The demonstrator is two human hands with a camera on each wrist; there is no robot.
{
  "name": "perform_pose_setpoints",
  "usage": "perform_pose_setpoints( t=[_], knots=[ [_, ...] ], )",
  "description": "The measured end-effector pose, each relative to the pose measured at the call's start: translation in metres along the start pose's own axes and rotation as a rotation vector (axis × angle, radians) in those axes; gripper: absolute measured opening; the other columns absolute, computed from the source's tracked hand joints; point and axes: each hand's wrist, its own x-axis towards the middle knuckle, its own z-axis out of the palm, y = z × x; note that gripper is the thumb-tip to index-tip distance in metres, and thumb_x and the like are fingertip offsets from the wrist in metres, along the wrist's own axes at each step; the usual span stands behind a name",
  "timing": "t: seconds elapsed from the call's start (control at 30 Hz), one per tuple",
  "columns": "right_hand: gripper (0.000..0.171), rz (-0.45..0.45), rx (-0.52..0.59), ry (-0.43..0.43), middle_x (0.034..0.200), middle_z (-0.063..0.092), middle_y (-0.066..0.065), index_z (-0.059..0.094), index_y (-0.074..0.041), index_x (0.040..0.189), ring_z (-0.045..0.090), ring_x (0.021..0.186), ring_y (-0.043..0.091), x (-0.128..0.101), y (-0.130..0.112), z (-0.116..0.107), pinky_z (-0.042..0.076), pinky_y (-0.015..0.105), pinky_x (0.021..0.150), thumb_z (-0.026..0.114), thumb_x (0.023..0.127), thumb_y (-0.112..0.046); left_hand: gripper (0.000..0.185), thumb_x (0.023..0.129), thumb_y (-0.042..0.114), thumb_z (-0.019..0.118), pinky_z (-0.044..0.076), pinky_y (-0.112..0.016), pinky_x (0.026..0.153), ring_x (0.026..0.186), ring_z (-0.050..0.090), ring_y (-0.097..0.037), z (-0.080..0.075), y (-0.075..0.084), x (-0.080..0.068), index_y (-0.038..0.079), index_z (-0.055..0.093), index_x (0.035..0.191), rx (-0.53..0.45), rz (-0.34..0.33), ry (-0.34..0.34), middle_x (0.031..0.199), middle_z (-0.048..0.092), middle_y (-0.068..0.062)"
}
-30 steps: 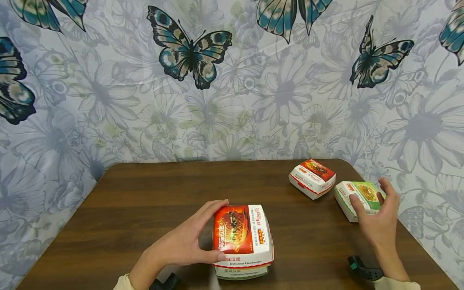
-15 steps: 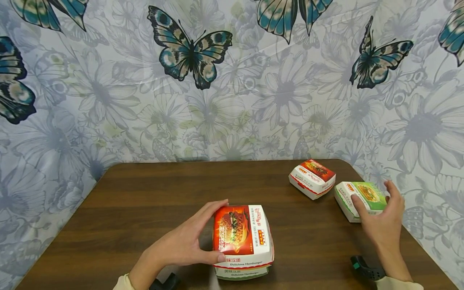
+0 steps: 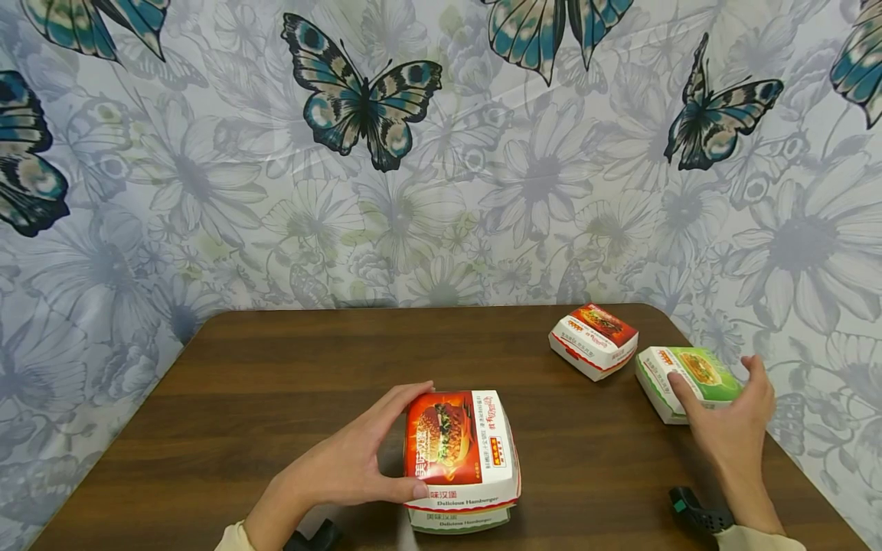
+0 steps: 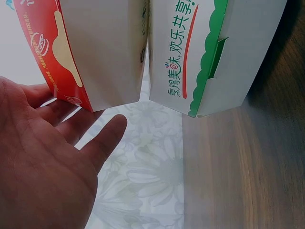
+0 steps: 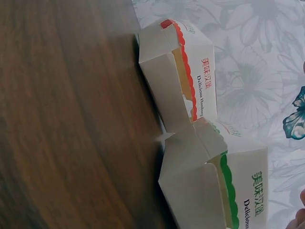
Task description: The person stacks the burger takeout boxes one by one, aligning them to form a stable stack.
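Wooden bench (image 3: 276, 398): left hand (image 3: 344, 467) steadies red burger box (image 3: 458, 448) stacked on green-trimmed box (image 4: 209, 57); right hand (image 3: 730, 432), fingers spread, closes around green burger box (image 3: 689, 379) at right edge—best gripped by both side walls, lifted level.

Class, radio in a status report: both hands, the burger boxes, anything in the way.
Left hand holds the stacked red box. Right hand, fingers spread, touching the green box. Second red box sits beside it, untouched. Nothing blocking.
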Motion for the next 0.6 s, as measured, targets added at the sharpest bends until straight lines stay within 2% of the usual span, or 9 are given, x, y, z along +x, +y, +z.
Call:
perform_pose_setpoints(
  t=[0.23,0.6],
  knots=[
    [0.11,0.099,-0.054,-0.058,0.167,0.016,0.016,0.009,-0.011,0.165,0.009,0.154,0.034,-0.001,0.004,-0.001,0.013,0.055,0.126,0.08,0.084,-0.036,0.099,0.081,0.053,0.084,0.045,-0.057,0.11,0.139,0.042,-0.013,0.0,0.0,-0.001,0.048,0.023,0.159,-0.002,0.001,0.001,0.159,0.029,0.022],
    [0.122,0.131,-0.124,-0.142,0.168,0.001,0.024,-0.003,-0.007,0.165,-0.001,0.154,0.041,0.0,0.013,-0.001,0.008,0.064,0.124,0.081,0.083,-0.042,0.099,0.08,0.055,0.084,0.045,-0.057,0.111,0.138,0.042,-0.012,0.0,0.0,-0.001,0.049,0.023,0.158,0.002,-0.012,0.006,0.158,0.03,0.024]
  ],
)
